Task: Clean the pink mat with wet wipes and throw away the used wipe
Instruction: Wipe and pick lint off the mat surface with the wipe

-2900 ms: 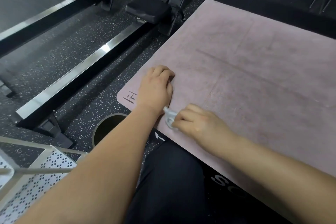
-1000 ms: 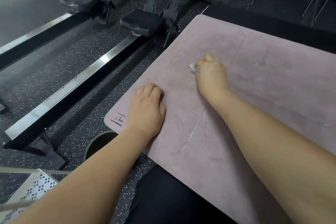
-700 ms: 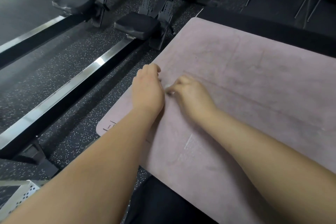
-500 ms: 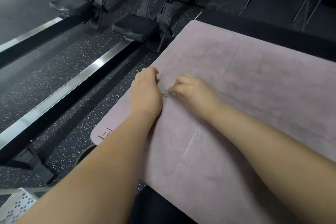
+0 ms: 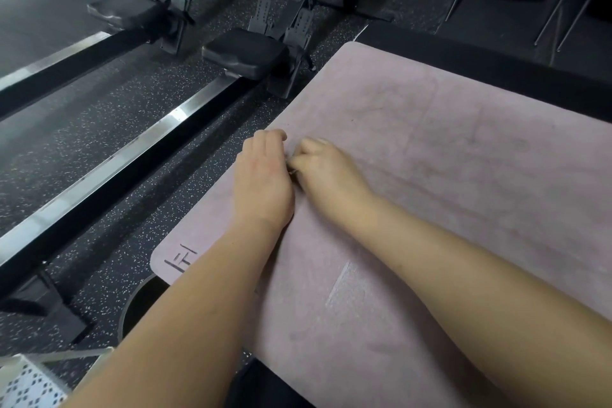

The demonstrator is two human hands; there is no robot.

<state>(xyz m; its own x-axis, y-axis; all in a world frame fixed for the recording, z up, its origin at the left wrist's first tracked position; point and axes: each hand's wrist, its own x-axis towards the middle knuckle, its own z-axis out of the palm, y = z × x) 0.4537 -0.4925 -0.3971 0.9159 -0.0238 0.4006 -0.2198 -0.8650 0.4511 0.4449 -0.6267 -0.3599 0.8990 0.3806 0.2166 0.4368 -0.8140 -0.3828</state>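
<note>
The pink mat (image 5: 447,175) lies on the speckled black floor, with a printed logo at its near left corner. My left hand (image 5: 261,179) rests palm down on the mat near its left edge, fingers bent at the tips. Right beside it, my right hand (image 5: 326,172) is curled around the wet wipe (image 5: 292,171), of which only a tiny pale sliver shows between the two hands. The hands touch or nearly touch.
Two rowing machines with steel rails (image 5: 132,146) and black seats (image 5: 245,51) run along the mat's left side. A round dark bin opening (image 5: 142,305) sits by the mat's near corner. A white perforated basket (image 5: 29,384) is at the bottom left.
My right hand drew the wipe back from farther out on the mat to beside my left hand. My left hand shifted forward along the mat's left edge.
</note>
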